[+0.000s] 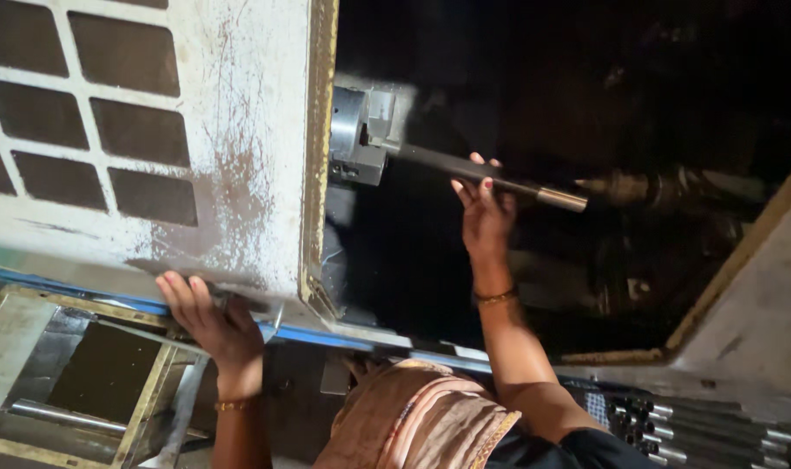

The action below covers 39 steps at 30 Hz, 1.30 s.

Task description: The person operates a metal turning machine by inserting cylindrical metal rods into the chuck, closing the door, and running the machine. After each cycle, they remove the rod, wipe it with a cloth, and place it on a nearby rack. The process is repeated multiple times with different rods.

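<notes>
Now right hand (485, 211) grips dark rod (491, 178), near-horizontal in chuck (354, 135); left hand (211, 317) clasps door (239, 174) edge.

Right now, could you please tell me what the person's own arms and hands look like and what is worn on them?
Both forearms are bare, with no gloves on either hand. The left hand has a thin gold-coloured bangle at the wrist; the right hand has a similar bangle. The fingernails look painted pink or red. A dark short sleeve covers the right upper arm, beside a peach-coloured draped cloth.
</notes>
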Tool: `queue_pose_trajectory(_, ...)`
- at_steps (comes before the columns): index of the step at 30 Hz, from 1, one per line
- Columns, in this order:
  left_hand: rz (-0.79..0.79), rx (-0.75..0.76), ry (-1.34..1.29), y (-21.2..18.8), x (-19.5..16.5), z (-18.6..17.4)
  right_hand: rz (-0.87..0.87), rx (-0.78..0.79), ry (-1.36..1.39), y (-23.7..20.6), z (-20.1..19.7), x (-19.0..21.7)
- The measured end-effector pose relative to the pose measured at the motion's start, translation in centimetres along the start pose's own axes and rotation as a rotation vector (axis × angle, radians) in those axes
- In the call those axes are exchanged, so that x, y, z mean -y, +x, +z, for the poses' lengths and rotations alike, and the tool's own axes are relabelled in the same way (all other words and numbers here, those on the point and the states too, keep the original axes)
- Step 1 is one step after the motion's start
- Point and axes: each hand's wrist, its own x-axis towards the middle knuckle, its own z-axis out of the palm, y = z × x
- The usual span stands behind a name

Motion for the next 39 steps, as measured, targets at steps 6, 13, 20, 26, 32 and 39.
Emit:
queue_pose_trajectory(6,0.013,0.010,0.023,-0.9,1.4,0.2,0.149,0.020,0.055,2.7,-2.6,-1.6)
queue_pose_trajectory(13,-0.057,-0.006,0.050,-1.6,1.1,0.1,0.204,-0.083,0.038,3.8,-4.8,-4.4)
queue_pose_trajectory(20,-0.060,-0.032,0.062,-1.4,0.2,-0.1,0.227,-0.119,0.103,4.0,-5.1,-4.7)
queue_pose_trajectory(26,-0.045,-0.018,0.063,-0.9,-0.2,-0.5,0.173,-0.134,0.048,3.2,-3.2,-3.9)
queue_pose_trajectory(32,-0.062,-0.016,0.062,-1.1,-0.1,-0.3,0.230,-0.208,0.056,3.2,-1.4,-3.1)
queue_pose_trajectory(39,-0.054,-0.023,0.054,-1.5,0.7,-0.1,0.228,-0.216,0.024,2.7,-0.7,-2.5)
